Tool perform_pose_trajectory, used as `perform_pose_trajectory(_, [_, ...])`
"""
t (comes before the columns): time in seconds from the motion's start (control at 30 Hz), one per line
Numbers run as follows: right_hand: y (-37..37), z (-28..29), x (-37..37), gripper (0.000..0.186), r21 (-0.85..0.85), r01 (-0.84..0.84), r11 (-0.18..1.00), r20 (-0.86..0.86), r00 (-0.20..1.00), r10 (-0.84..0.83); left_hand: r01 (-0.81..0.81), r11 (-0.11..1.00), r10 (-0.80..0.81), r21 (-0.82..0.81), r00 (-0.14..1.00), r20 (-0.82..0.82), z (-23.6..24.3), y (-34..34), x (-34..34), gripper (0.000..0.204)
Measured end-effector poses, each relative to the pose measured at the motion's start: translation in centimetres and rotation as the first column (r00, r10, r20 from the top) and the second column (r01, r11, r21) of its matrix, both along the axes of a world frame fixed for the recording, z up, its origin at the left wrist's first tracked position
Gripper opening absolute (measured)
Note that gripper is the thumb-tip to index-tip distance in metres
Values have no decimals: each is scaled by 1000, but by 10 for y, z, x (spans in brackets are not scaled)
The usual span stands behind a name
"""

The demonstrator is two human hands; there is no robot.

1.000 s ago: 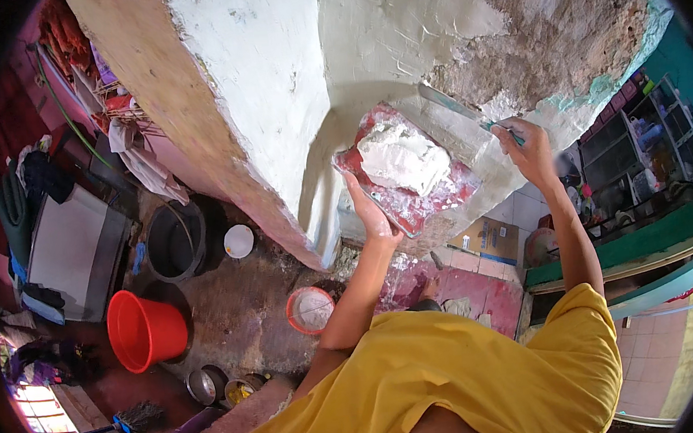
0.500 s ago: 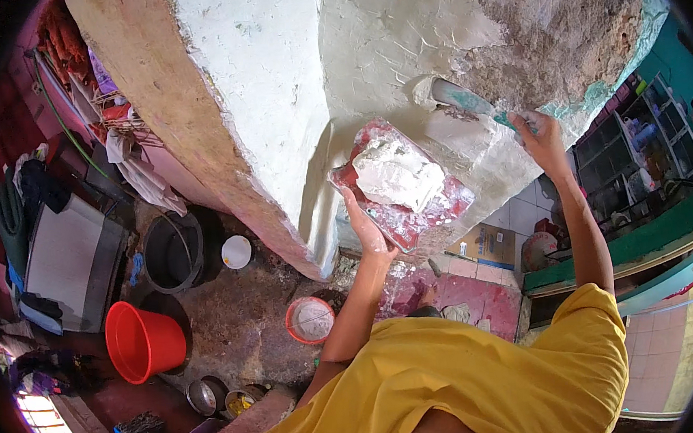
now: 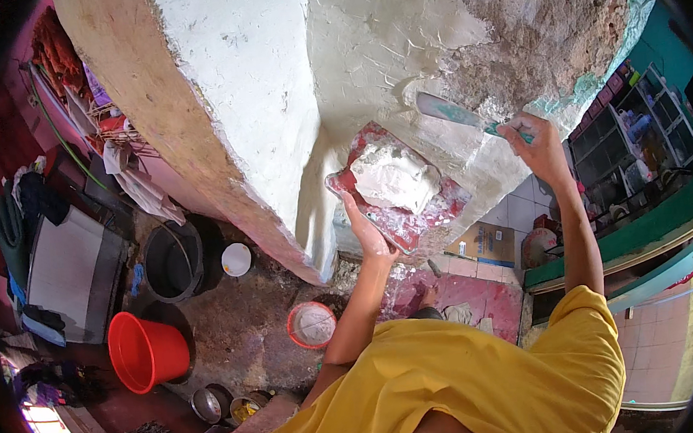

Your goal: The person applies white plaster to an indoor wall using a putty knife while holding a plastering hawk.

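Note:
My left hand (image 3: 372,232) grips a red board (image 3: 373,139) from below, thumb along its left edge. A thick mound of white plaster (image 3: 396,178) lies on the board, and its near corner is smeared white. In my right hand (image 3: 539,143) is the handle of a putty knife (image 3: 452,110), fingers wrapped round it. The blade rests on or just off the wall (image 3: 367,60), beyond the board and to its right; I cannot tell whether it touches. Smooth pale plaster covers the wall's left part, while the upper right is rough, bare and brownish (image 3: 551,29).
Below left stand a red bucket (image 3: 147,352), a black bucket (image 3: 172,260), a white lid or tub (image 3: 236,259) and a small red pail (image 3: 312,325) of white material. A wall corner (image 3: 282,230) juts out left of the board. Shelves (image 3: 634,145) stand at right.
The putty knife has shifted slightly left and down over the wall, and its blade lies at a slightly different angle. The board stays in my left hand; the whole view has moved a little.

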State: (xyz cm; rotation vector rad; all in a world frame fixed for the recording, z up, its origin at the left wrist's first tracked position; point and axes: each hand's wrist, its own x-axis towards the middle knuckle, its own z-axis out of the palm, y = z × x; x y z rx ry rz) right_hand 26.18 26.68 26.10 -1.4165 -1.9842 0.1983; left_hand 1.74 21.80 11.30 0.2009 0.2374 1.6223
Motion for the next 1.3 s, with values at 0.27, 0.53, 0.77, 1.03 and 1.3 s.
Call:
perform_pose_trajectory(0.27, [20,-17,-33,32,82,116,990,5,993,-116,6,1000,-6,-8,1000,3,1,-5,0,66])
perform_pose_trajectory(0.53, [18,-21,38,27,182,140,973,-62,989,-131,2,999,-1,-43,1000,4,10,-13,-7,67])
perform_pose_trajectory(0.77, [-4,8,24,23,48,47,998,-81,996,-43,-20,1000,19,20,1000,7,-2,-13,-12,67])
perform_pose_trajectory(1.03, [27,14,-7,31,202,84,976,-22,996,-81,21,1000,-21,14,1000,15,0,-10,-13,69])
perform_pose_trajectory(1.3, [6,19,39,30,232,215,949,-18,976,-217,14,1000,-14,-19,1000,-2,1,-8,-8,70])
